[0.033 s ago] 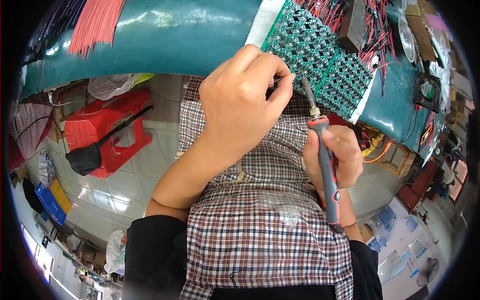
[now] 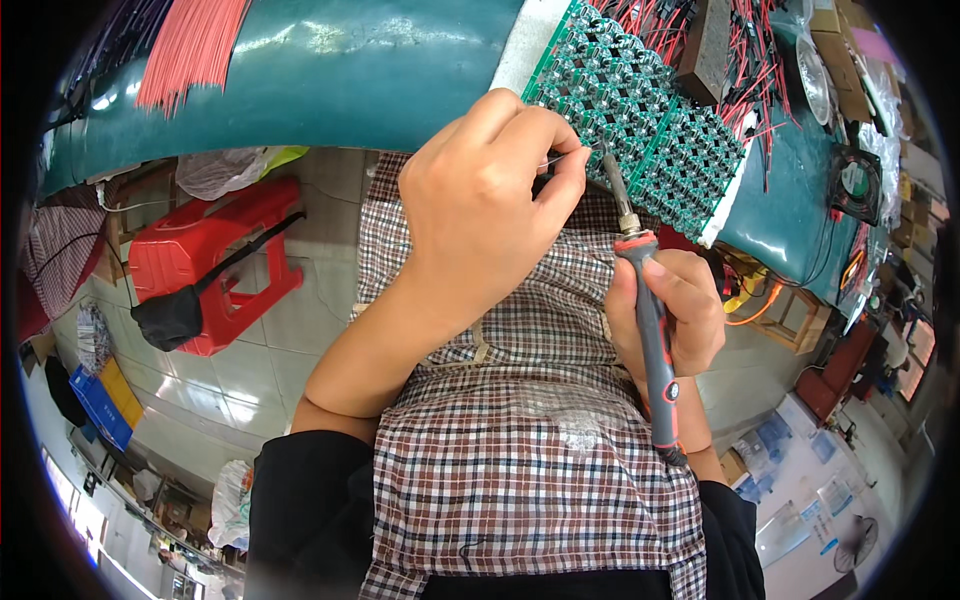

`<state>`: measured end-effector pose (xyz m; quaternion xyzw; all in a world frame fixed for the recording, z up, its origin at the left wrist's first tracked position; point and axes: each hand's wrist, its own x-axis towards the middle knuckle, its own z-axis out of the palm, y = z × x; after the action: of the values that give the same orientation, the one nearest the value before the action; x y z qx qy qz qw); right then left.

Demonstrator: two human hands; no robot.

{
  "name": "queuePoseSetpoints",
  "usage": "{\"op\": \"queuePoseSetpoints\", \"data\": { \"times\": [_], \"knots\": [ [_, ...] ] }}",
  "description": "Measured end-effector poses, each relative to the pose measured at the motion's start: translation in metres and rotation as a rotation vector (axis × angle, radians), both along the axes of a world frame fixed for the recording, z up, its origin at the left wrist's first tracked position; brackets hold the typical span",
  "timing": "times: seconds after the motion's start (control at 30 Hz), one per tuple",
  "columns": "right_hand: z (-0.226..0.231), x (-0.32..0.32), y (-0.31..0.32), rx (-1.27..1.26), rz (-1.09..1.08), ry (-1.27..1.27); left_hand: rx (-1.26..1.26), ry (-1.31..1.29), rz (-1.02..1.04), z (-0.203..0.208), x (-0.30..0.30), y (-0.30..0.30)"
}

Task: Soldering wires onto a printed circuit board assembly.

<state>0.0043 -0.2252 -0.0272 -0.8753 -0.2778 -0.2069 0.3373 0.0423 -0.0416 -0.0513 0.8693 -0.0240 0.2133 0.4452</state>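
My right hand is closed round the grey and red handle of a soldering iron. The iron's metal tip points up at the near left edge of a green circuit board panel, which is crowded with small parts. Pinched between thumb and forefinger of my left hand is a thin wire, its end close to the iron's tip. I cannot tell whether tip and wire touch. The panel lies slanted on a white board at the table's edge.
Red wires and a dark block lie beyond the panel on the green table. A bundle of pink wires hangs over at left. A small fan stands at right. A red stool is on the floor.
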Motion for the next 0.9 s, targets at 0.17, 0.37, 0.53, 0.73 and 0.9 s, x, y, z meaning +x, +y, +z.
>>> {"op": "queuePoseSetpoints", "data": {
  "times": [0.17,0.37,0.53,0.73,0.9],
  "knots": [
    [0.002,-0.001,0.003,-0.001,-0.015,0.002,0.013,0.000,-0.001,0.000,0.000,-0.001],
    [0.009,0.001,0.007,0.003,-0.032,0.044,0.015,-0.006,-0.023,-0.001,0.000,-0.002],
    [0.014,0.000,0.004,0.023,-0.027,0.092,-0.002,-0.038,0.011,0.005,-0.002,0.002],
    [0.017,0.007,-0.002,0.228,-0.039,0.101,0.009,-0.031,-0.012,0.011,0.000,0.009],
    [0.017,0.010,-0.004,0.162,0.015,0.062,0.040,-0.058,-0.022,0.013,0.004,0.007]
  ]
}}
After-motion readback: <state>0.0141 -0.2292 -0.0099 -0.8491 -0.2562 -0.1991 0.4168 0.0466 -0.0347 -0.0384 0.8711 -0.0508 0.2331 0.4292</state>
